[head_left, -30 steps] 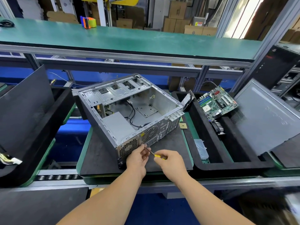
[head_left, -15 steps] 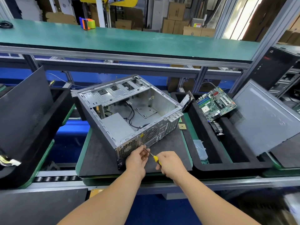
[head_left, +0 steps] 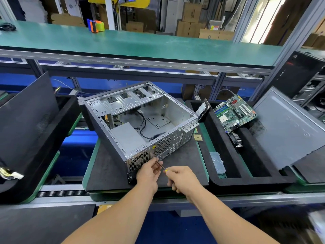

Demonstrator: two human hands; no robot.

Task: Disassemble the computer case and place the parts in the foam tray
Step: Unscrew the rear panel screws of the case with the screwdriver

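Observation:
An open grey computer case [head_left: 140,120] lies on its side on a dark mat [head_left: 109,169], its rear panel facing me. My right hand [head_left: 182,178] grips a yellow-handled screwdriver [head_left: 162,167] whose thin shaft points up-left at the rear panel near the power supply grille. My left hand [head_left: 149,171] is against the panel's lower edge, its fingers pinching the shaft near the tip. A grey power supply [head_left: 126,136] and black cables sit inside. The black foam tray [head_left: 228,176] at the right holds a green motherboard [head_left: 233,111] and a heatsink [head_left: 235,140].
A grey side panel [head_left: 288,127] leans on the tray's right part. A clear plastic piece [head_left: 217,162] lies in the tray's near slot, a small CPU chip [head_left: 197,137] on the mat. Another black foam tray with a dark panel [head_left: 26,124] stands left. A green shelf [head_left: 140,43] runs overhead.
My right hand with the screwdriver shifted slightly and the shaft tilted more steeply toward the rear panel. My left hand stayed at the panel's lower edge.

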